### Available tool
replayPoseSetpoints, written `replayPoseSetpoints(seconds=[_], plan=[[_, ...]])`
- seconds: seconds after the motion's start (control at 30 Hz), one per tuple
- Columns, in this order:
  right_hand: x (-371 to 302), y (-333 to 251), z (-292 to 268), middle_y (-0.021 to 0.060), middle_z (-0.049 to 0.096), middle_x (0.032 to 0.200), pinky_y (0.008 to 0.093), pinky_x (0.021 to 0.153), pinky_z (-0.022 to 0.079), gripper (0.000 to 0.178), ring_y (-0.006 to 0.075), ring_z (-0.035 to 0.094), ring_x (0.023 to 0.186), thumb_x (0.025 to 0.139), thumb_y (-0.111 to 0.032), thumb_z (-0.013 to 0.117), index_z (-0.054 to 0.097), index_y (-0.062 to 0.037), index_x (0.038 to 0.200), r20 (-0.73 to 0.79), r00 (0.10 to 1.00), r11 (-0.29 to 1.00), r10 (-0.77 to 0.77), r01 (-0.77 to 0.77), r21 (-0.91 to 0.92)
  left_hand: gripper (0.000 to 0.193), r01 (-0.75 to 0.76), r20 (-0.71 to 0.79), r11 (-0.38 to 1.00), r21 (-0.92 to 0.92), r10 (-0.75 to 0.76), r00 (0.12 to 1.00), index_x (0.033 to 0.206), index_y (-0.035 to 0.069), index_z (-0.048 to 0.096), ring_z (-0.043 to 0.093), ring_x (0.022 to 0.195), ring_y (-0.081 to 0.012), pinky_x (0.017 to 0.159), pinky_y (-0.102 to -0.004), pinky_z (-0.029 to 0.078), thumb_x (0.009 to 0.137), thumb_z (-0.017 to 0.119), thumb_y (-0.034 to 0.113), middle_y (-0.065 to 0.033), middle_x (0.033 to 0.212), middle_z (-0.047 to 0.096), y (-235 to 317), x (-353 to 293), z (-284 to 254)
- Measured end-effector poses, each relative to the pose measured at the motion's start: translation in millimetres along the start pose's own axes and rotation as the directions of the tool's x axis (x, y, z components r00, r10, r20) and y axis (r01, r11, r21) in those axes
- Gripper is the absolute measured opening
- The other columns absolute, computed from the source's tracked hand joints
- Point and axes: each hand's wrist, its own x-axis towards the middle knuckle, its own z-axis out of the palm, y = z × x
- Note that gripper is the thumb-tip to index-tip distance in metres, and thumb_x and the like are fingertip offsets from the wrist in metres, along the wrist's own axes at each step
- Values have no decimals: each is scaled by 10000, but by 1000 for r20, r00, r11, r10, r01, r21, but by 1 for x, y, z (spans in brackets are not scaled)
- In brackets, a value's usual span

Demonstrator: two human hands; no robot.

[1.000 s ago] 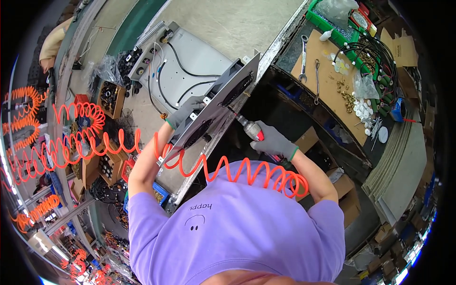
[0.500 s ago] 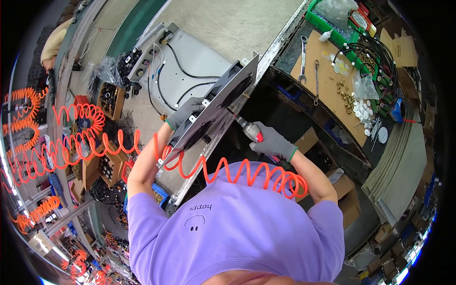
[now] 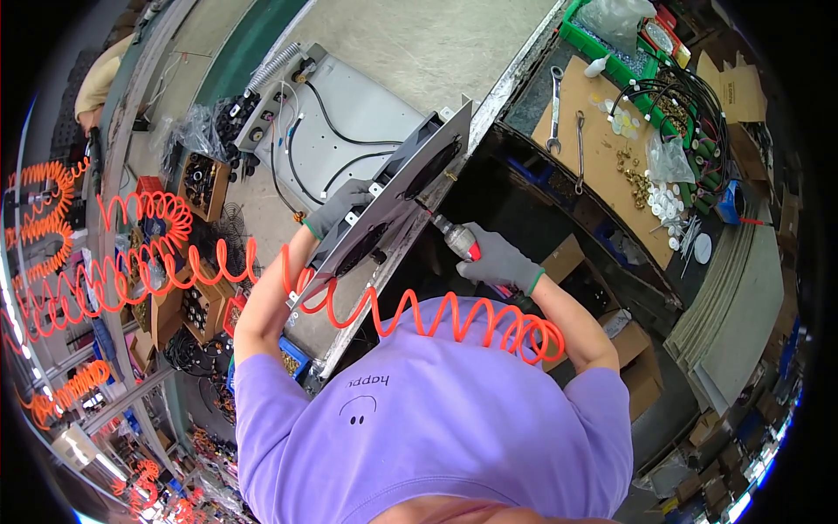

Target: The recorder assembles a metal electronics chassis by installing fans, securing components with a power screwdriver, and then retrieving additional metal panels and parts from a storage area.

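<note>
A grey metal panel [image 3: 374,215] with two black fans stands tilted on edge at the front edge of the workbench [image 3: 484,65]. My left hand [image 3: 339,210], in a grey glove, is closed on the panel's far side by a small bracket; its fingertips are partly hidden. My gloved right hand [image 3: 499,262] is wrapped round a power screwdriver [image 3: 459,239]. Its bit reaches the near face of the panel between the fans; the exact contact is too small to make out. Beyond lies a light grey metal housing [image 3: 358,109] with black cables.
An orange coiled hose [image 3: 449,314] crosses in front of my body. At right, a side bench [image 3: 572,83] carries two wrenches [image 3: 580,153], brass fittings, white discs and green bins [image 3: 611,52]. Boxes of parts [image 3: 205,185] stand at left. Another person's arm [image 3: 92,113] shows far left.
The panel and the screwdriver have shifted very slightly to the left. Both hands keep their grip.
</note>
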Motion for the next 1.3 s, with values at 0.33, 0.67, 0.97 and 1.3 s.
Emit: replayPoseSetpoints(seconds=[0.33,0.67,0.97,1.3], plan=[[-1,2,0,208,605,916,387,776,461,653,357,596,843,653,-293,644,401,-61,1213,6,1000,1000,-7,7,27,348,200,-208,869,-453,-321,924,1167,-31,525,531,837,-107,761,-237,421,871,453,139,-32,1027,569,71,-58,-16],[-5,-2,-1,199,608,930,383,788,457,664,342,602,860,658,-314,657,402,-62,1217,-1,1000,1000,8,-8,31,182,221,-175,507,-833,-620,765,968,12,568,479,510,-107,435,-242,365,889,495,158,-31,658,517,-54,-220,71],[-35,17,-5,154,533,980,338,825,415,580,259,526,905,665,-273,695,460,-48,1146,79,997,985,-20,6,171,329,26,-149,446,-895,-353,924,1191,-18,457,507,644,-101,535,-205,413,916,487,159,-56,811,544,79,-108,165],[-50,16,-11,197,522,995,366,836,417,643,313,530,935,656,-327,698,441,-70,1186,55,998,996,-34,29,90,205,-99,-55,-204,-974,-210,976,984,35,524,429,540,-88,406,-198,340,883,551,211,-90,927,576,102,-22,165]])
